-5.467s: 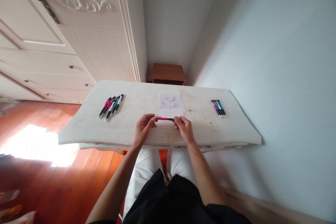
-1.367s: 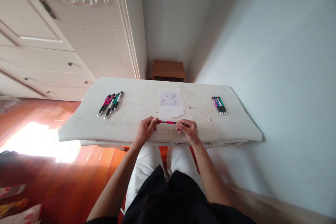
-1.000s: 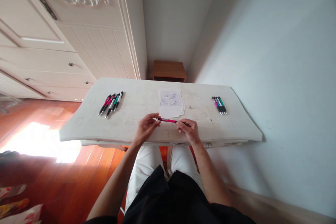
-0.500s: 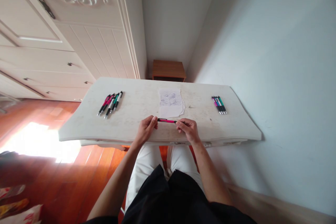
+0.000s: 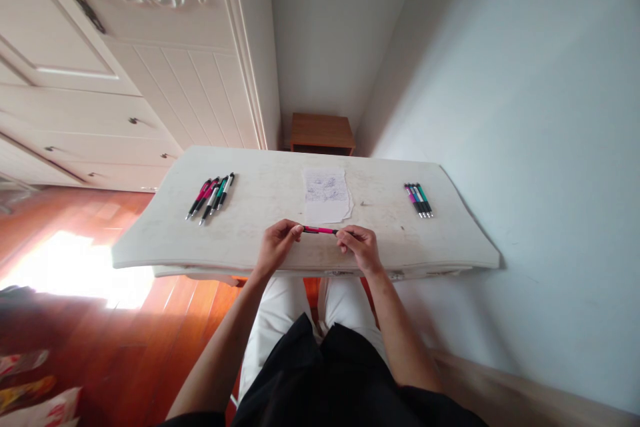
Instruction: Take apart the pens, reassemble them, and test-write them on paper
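Note:
A pink pen point(image 5: 320, 231) is held level between both hands, just above the near edge of the white table point(image 5: 250, 240). My left hand point(image 5: 276, 247) pinches its left end with fingertips closed. My right hand point(image 5: 361, 246) is closed round its right end, hiding the tip. A scribbled sheet of paper point(image 5: 326, 195) lies just beyond the pen.
Several pens point(image 5: 212, 195) lie in a loose group at the table's left. Another row of several pens point(image 5: 419, 200) lies at the right. A white wardrobe point(image 5: 125, 80) stands left, a pale wall right, a brown cabinet point(image 5: 321, 134) behind.
Both hands keep hold of the pink pen and have slid slightly nearer the table's front edge since the earliest frame. The fingers shift a little on its ends; nothing else moved.

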`<state>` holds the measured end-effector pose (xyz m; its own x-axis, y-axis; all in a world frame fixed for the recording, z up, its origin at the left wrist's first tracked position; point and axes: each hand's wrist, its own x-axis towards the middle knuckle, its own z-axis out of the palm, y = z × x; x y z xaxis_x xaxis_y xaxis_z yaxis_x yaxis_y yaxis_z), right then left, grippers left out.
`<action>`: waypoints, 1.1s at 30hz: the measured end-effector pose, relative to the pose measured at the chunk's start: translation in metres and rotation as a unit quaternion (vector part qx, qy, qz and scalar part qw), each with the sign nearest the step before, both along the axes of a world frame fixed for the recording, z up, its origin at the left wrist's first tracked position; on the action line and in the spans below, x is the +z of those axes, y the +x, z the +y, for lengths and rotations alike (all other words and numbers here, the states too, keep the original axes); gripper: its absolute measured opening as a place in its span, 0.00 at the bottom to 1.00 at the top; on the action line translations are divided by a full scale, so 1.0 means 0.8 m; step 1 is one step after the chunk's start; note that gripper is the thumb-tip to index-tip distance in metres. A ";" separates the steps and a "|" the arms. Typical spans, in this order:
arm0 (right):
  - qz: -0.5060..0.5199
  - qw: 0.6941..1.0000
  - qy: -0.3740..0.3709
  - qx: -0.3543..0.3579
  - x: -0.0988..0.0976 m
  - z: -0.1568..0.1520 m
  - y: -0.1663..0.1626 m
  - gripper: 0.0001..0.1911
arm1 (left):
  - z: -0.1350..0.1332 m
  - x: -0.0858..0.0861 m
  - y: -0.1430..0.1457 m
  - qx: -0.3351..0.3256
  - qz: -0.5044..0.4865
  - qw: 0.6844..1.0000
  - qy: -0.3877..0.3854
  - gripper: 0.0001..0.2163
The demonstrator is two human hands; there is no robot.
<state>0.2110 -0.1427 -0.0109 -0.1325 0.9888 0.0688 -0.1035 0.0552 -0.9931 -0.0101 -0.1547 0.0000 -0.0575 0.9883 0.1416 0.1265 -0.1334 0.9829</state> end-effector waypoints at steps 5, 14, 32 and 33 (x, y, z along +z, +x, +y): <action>-0.002 1.000 0.003 0.000 0.000 0.000 0.000 0.09 | -0.003 0.006 0.003 0.001 0.038 0.999 -0.003 0.20; 0.002 1.000 0.000 -0.009 -0.001 0.000 0.000 0.09 | 0.003 -0.007 0.004 -0.016 -0.064 0.998 0.017 0.20; -0.024 1.000 -0.003 -0.008 0.004 -0.001 0.000 0.11 | -0.003 0.003 0.004 -0.037 0.020 0.999 0.009 0.14; -0.022 1.000 -0.002 -0.009 0.004 -0.001 0.000 0.11 | -0.002 0.001 0.004 -0.033 0.001 0.999 0.015 0.15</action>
